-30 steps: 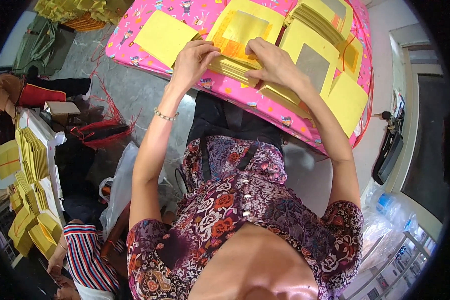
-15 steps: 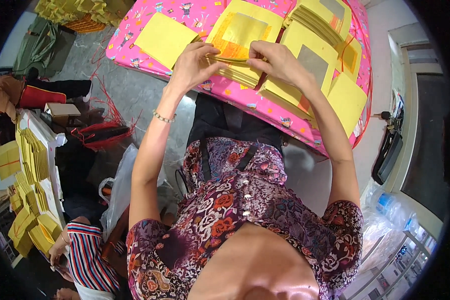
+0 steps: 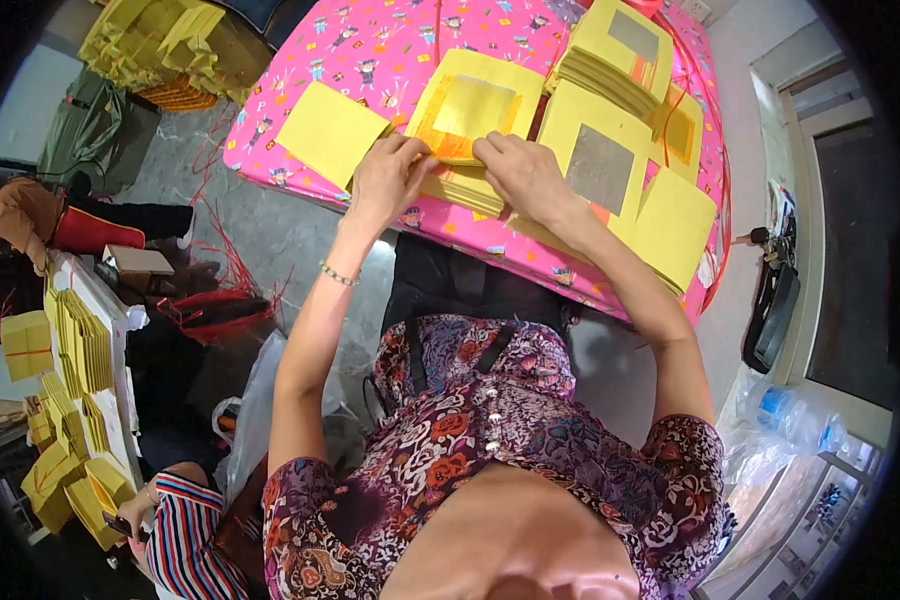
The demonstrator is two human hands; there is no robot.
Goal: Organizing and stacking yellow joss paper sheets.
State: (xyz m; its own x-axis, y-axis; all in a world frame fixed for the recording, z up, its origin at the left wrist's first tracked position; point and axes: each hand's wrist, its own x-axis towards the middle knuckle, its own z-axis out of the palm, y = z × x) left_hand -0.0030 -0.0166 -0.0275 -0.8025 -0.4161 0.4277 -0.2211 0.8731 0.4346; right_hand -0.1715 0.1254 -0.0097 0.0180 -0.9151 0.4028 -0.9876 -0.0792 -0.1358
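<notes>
A stack of yellow joss paper [image 3: 482, 105] with a foil square framed in orange lies on the pink patterned table in front of me. My left hand [image 3: 390, 178] is closed at its near left corner, thumb and fingers brought together on the paper. At the near right corner my right hand [image 3: 525, 175] grips the edge with bent fingers; its thumb is hidden. Beneath the top sheets, the layered edges of more yellow paper [image 3: 467, 192] show between my hands. Left of my left hand lies a plain yellow sheet [image 3: 332, 133], its near corner close to my wrist.
To the right are stacks with grey foil squares [image 3: 600, 170] and a plain yellow piece [image 3: 674, 228]. Red strings [image 3: 705, 120] run along the right table edge. A person in a striped sleeve [image 3: 185, 530] sits lower left, beside a white table [image 3: 120, 370] holding yellow bundles.
My left hand's fingers have come together, and both hands now press lower on the near edge. The top sheets, bowed up earlier, lie flatter. The whole view has shifted slightly.
</notes>
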